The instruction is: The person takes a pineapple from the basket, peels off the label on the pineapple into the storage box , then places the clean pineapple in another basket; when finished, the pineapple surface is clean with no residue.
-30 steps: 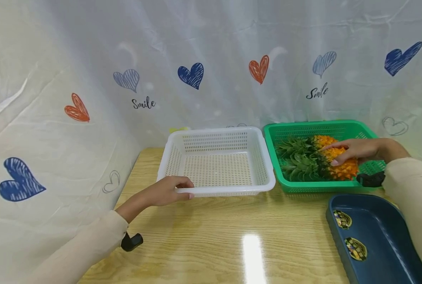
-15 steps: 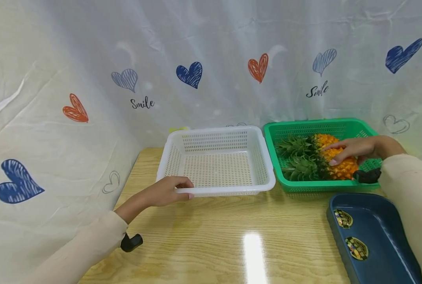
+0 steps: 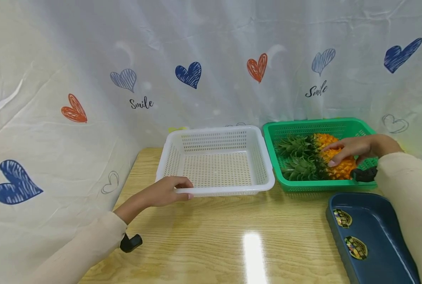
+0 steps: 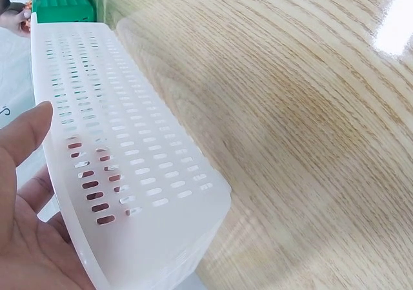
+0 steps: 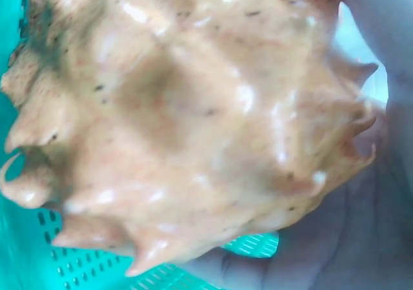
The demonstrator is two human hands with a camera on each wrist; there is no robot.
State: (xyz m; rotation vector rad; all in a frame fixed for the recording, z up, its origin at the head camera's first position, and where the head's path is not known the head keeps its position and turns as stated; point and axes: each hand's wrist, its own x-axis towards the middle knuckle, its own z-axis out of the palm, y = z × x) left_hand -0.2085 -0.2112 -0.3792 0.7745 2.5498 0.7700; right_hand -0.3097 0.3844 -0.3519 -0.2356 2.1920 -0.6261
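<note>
My left hand grips the near rim of a white plastic basket close to its left corner, thumb outside and fingers inside. The left wrist view shows the slotted wall of this basket with the thumb at its rim. At the right, a green basket holds two orange pineapples lying on their sides, leafy crowns pointing left. My right hand grips the nearer pineapple with thumb and fingers spread round it. Spiky pineapple skin fills the right wrist view, the hand curving round its right side.
A dark blue tray with two round stickers lies at the front right, partly under my right sleeve. Both baskets stand side by side on a wooden table, against a heart-printed curtain.
The right wrist and sleeve have shifted slightly left, the hand keeping its hold on the pineapple. The left hand stays on the white basket's rim.
</note>
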